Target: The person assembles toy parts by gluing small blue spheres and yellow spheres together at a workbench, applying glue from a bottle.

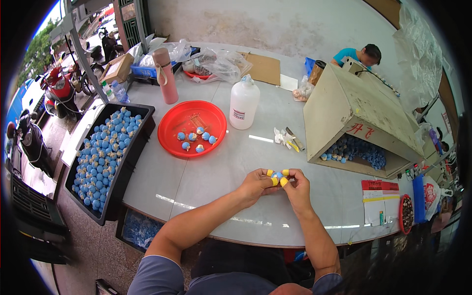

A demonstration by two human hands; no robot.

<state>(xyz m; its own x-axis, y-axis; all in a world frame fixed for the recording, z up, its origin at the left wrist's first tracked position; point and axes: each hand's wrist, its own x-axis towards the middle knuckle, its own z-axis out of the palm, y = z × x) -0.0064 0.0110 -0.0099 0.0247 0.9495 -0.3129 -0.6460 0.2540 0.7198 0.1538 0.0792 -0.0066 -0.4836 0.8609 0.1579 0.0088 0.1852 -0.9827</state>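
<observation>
Near the front of the grey table, my left hand point(256, 186) and my right hand point(297, 188) meet around a small blue and cream piece point(277, 175). Yellow tape or finger covers wrap the thumbs and forefingers of both hands. The fingers of each hand pinch the piece, which is partly hidden by them. To the left, a round red tray point(167, 142) carries several blue balls with cream parts point(192, 136). Many similar balls point(105, 152) fill a black bin point(142, 132) at the table's left edge.
A white plastic bottle point(245, 104) and a pink flask point(166, 78) stand farther back. Right of my hands, an open-fronted metal box point(364, 103) holds blue pieces point(354, 151). Tweezers point(295, 138) lie before it. Another person point(361, 55) sits behind the box. A red basket point(406, 214) stands far right.
</observation>
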